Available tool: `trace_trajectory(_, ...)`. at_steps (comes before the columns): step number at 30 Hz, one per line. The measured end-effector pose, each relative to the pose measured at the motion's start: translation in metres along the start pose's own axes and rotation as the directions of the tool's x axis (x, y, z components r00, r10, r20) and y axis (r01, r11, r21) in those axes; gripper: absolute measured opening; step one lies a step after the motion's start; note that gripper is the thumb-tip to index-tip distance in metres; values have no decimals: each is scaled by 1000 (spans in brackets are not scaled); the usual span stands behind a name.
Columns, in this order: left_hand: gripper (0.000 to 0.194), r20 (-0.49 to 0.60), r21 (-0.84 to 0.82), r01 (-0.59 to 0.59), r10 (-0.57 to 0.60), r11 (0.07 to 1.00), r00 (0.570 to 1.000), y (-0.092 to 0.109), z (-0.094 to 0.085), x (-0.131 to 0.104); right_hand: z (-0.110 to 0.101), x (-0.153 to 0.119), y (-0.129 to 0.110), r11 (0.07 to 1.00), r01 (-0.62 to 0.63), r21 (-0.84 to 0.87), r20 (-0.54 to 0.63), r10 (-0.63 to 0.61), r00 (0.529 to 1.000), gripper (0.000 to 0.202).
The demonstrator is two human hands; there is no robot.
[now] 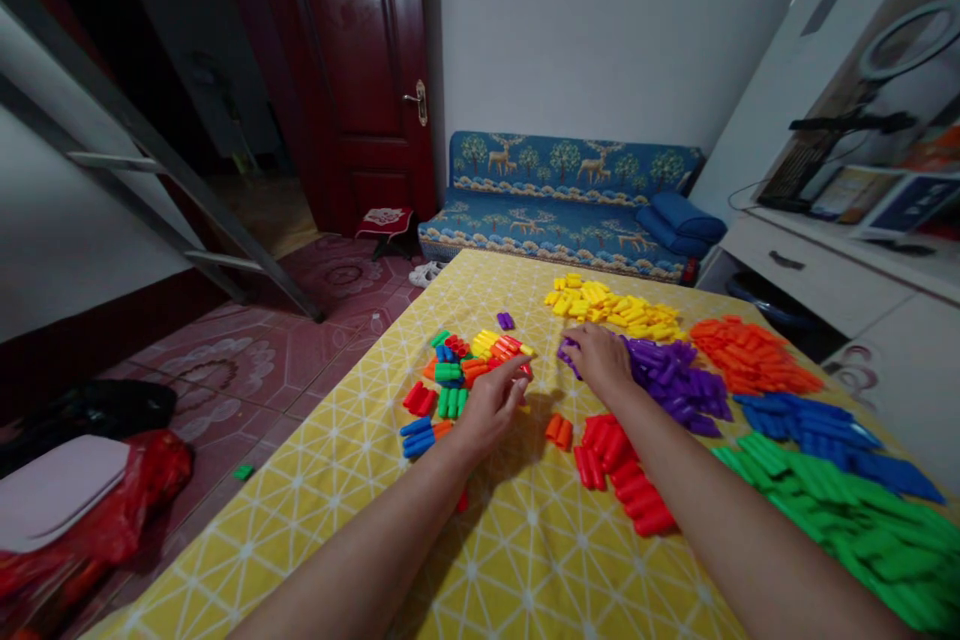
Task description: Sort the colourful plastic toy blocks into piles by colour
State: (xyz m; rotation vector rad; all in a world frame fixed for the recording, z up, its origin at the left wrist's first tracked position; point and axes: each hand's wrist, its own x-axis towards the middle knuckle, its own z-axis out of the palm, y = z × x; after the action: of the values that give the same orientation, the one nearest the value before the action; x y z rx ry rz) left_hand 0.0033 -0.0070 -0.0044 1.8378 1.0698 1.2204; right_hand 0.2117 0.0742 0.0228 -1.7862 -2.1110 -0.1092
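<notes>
My left hand [491, 405] is over the right edge of a mixed heap of small plastic tube-like pieces [450, 372], its index finger stretched out and its other fingers loosely bent. Close to that fingertip lie red pieces [505, 350] and yellow pieces [486, 342]. Over to the right, my right hand [600, 358] reaches down at the left end of the purple pile [675, 380]. Its fingers are bent around purple pieces [568, 356], partly hidden under the hand. A lone purple pair [505, 321] lies farther back.
Sorted piles of yellow [615, 308], orange [750, 357], blue [810, 423], green [855, 510] and red [622, 470] pieces line the right side. An orange pair [559, 431] lies mid-table. Behind the yellow tablecloth [337, 510] stands a blue sofa [540, 210]; a ladder [187, 190] leans left.
</notes>
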Motion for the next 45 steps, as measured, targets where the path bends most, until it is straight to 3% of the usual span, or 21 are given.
trace_trajectory(5,38,-4,25,4,-4,1000,1000,3,0,0,-15,-18,-19,990,-24,-138,-91,11,996,22)
trace_trajectory(9,37,-24,16,-10,10,1000,1000,4,0,-1,-26,-51,-45,998,63,-31,89,-61,994,15)
trace_trajectory(12,36,-22,8,-18,18,1000,1000,2,1,0,-35,-75,-56,994,110,-19,280,-100,955,6)
trace_trajectory(15,36,-8,2,-12,12,1000,1000,0,2,1,-39,-91,-64,994,85,-73,293,-60,954,9)
trace_trajectory(17,34,-33,15,-40,40,999,999,0,2,1,-34,-99,-75,998,65,-26,206,-58,977,12)
trace_trajectory(20,28,-139,58,-126,133,990,981,2,-1,1,-14,-109,-101,980,11,200,105,-32,994,23)
trace_trajectory(24,28,-282,83,-181,197,980,939,11,-8,-2,9,-124,-131,931,-120,344,152,71,986,34)
trace_trajectory(29,23,-414,-150,-49,-18,987,910,24,-21,14,7,-129,-137,915,-118,387,172,54,984,21)
trace_trajectory(31,25,-362,-174,1,-65,985,930,27,-28,34,6,-128,-136,899,-127,419,176,57,983,18)
trace_trajectory(32,27,-310,-98,26,-55,995,949,28,-31,48,7,-128,-135,894,-136,426,181,63,982,17)
trace_trajectory(34,34,-144,230,81,-49,970,988,24,-36,77,9,-126,-135,877,-145,457,188,63,980,17)
trace_trajectory(35,39,-42,461,78,-65,884,997,19,-38,92,10,-126,-135,866,-147,478,191,61,980,18)
trace_trajectory(40,48,112,705,46,-176,708,978,-13,-32,147,10,-126,-133,833,-145,535,177,58,983,16)
trace_trajectory(45,39,186,829,24,-315,559,931,-32,-18,165,15,-128,-129,805,-137,578,174,42,984,21)
